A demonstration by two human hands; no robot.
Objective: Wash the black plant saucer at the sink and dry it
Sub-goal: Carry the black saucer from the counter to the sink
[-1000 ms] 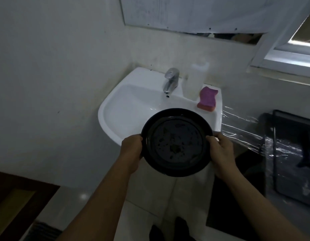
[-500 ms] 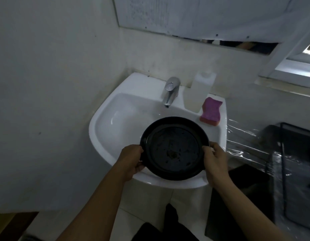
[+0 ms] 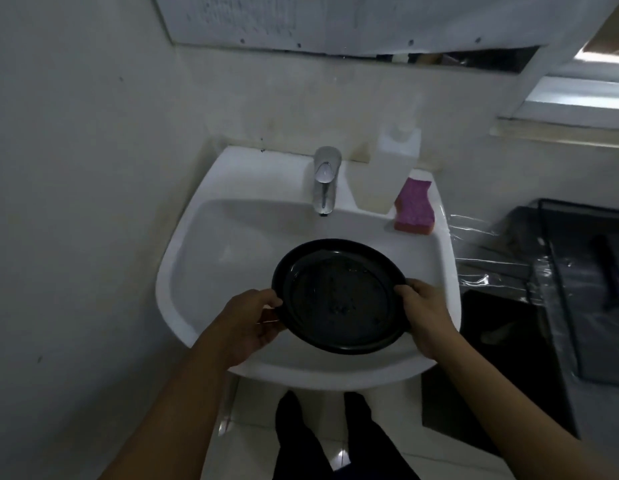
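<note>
The round black plant saucer point(image 3: 339, 295), speckled with dirt inside, is held level over the front half of the white sink point(image 3: 211, 258). My left hand point(image 3: 247, 322) grips its left rim, thumb on top. My right hand point(image 3: 426, 315) grips the right rim the same way. The chrome tap point(image 3: 324, 178) stands at the back of the basin, no water running from it.
A pink sponge point(image 3: 415, 211) lies on the sink's right back corner beside a translucent white bottle point(image 3: 387, 171). To the right sits a dark rack wrapped in clear plastic point(image 3: 557, 271). A wall closes in on the left. My legs stand below the basin.
I have stepped closer to the sink, and both hands have carried the saucer forward from in front of the basin to above it.
</note>
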